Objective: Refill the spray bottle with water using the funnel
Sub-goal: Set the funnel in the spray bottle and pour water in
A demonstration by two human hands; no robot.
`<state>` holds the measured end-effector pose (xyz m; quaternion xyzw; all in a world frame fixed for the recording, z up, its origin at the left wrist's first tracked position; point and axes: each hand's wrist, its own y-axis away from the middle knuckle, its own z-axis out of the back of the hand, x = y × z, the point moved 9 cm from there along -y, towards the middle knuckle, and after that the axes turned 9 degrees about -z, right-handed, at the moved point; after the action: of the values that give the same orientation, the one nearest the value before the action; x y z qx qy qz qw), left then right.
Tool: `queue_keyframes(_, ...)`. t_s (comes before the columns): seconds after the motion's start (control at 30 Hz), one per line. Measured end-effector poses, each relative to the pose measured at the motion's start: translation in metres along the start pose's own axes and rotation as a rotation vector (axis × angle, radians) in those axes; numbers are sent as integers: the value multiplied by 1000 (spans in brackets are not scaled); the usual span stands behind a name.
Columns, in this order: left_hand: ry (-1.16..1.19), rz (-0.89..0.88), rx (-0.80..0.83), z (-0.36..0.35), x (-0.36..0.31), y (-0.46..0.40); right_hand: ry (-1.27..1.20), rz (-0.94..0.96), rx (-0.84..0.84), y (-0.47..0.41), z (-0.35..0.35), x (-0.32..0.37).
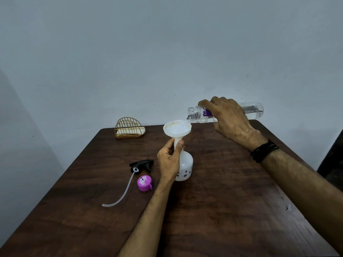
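Observation:
A white spray bottle with small dark flower prints stands upright on the brown table. A white funnel sits in its neck. My left hand grips the funnel's stem and the bottle's neck. My right hand holds a clear water bottle with a purple label, tipped almost level. Its open mouth is just over the funnel's right rim and water runs into the funnel. The black trigger head with its clear dip tube lies on the table, left of the spray bottle.
A purple cap lies beside the trigger head. A gold wire napkin holder with white napkins stands at the table's far left corner. A pale wall is right behind the table, and a dark object is at the right edge.

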<state>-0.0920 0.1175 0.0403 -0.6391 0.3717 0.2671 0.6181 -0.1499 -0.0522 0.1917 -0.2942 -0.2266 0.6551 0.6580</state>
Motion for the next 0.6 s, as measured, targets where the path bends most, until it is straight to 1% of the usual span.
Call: queue_keyframes(0.6, 23, -12, 2, -1, 1, -1, -2, 11, -21, -2, 2, -1)
